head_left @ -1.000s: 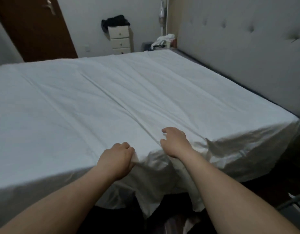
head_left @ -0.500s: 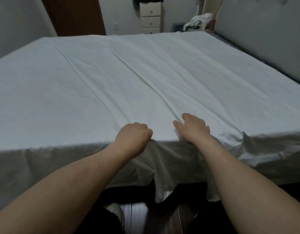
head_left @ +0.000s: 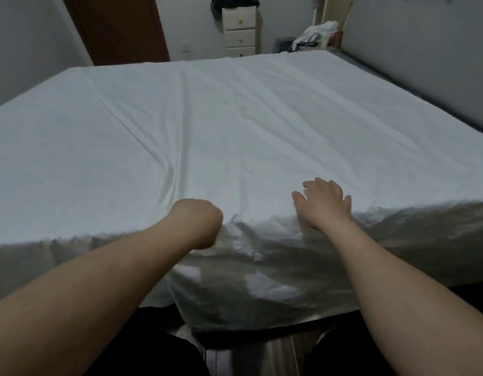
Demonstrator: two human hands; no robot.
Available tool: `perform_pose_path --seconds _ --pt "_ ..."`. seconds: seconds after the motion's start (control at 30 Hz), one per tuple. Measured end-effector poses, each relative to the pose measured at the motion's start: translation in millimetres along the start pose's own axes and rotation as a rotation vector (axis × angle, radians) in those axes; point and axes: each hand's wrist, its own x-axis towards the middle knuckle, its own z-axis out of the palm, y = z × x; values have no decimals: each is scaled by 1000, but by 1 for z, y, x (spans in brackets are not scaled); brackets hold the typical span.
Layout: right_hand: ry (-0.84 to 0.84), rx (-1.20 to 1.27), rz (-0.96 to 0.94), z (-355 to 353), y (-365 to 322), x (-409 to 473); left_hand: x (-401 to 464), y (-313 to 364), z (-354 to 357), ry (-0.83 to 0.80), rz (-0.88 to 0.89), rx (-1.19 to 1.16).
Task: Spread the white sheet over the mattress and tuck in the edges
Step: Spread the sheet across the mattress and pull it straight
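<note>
Sheet (head_left: 235, 126) spread over mattress, near edge hanging loose below both hands. Left hand (head_left: 198, 222) clenched on fabric at bed edge; right hand (head_left: 323, 203) flat, released, pressing beside it. Tuck runs downward, under.

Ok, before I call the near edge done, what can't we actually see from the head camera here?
- Left hand: fingers curl away behind the knuckles; any grip on the white sheet is hidden.
- Mattress: entirely covered by the sheet.
- Far and left edges: beyond the bed top, tuck unseen.
- Hanging near edge: dim and motion-blurred.
</note>
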Motion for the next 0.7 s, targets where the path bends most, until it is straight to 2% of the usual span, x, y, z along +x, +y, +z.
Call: perform_pose_path --seconds 0.07,0.1,0.27,0.53,0.63,0.7 --pt "0 -12 85 -2 12 1 14 26 -3 240 36 -113" --pt "-31 -40 109 -2 19 1 21 36 -4 273 36 -138" --pt "-115 -84 66 0 42 0 38 55 -1 252 -9 -100" --pt "-112 -47 55 -7 50 8 31 49 -29 158 114 95" --pt "-28 -20 99 -12 50 11 33 45 -33 47 115 167" --pt "65 33 193 -17 56 14 34 42 -32 -25 167 184"
